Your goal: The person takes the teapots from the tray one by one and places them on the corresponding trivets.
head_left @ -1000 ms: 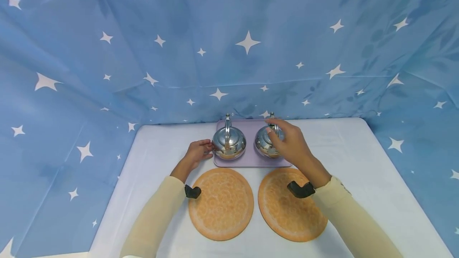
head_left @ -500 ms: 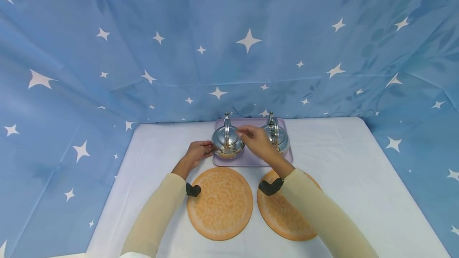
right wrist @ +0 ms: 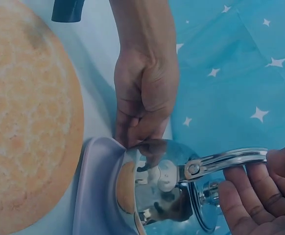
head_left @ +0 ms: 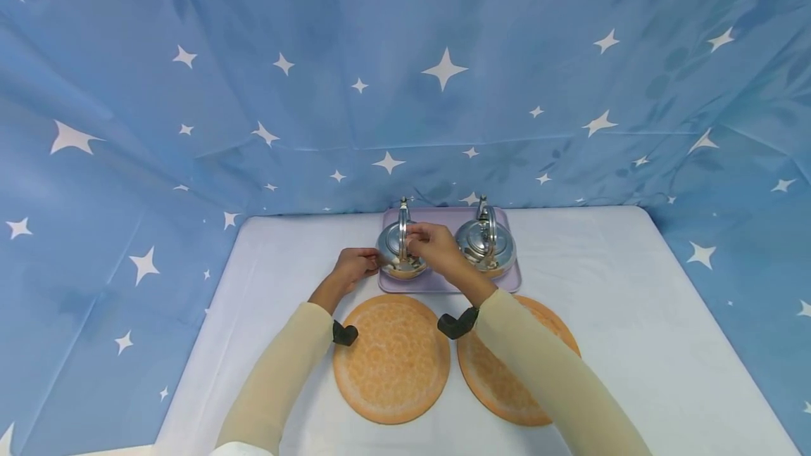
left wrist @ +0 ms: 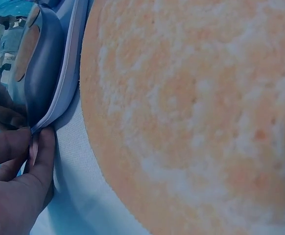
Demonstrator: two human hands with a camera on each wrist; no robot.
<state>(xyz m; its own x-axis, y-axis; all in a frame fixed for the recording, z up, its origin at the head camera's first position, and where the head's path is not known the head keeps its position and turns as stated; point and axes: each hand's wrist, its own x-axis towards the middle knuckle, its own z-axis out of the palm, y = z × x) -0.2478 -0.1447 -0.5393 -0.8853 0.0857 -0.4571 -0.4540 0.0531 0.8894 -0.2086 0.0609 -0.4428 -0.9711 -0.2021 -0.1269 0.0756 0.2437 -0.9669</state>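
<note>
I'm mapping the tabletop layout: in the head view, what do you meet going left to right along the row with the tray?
left hand pinching the tray's edge → left kettle with the right hand at its handle → right kettle, both on the lilac tray.

The two kettles (head_left: 400, 248) (head_left: 486, 247) are gleaming as mirror-polished metal on a smooth matt lilac plastic tray (head_left: 450, 281), while the round orange mats (head_left: 391, 359) (head_left: 507, 385) are looking rough and woven against the surface's white cloth (head_left: 627, 287).

Head camera looks down from above onto the table (head_left: 608, 266). Both wrist cameras sit close, sharing the left kettle (right wrist: 157, 191) and tray (left wrist: 66, 83).
</note>
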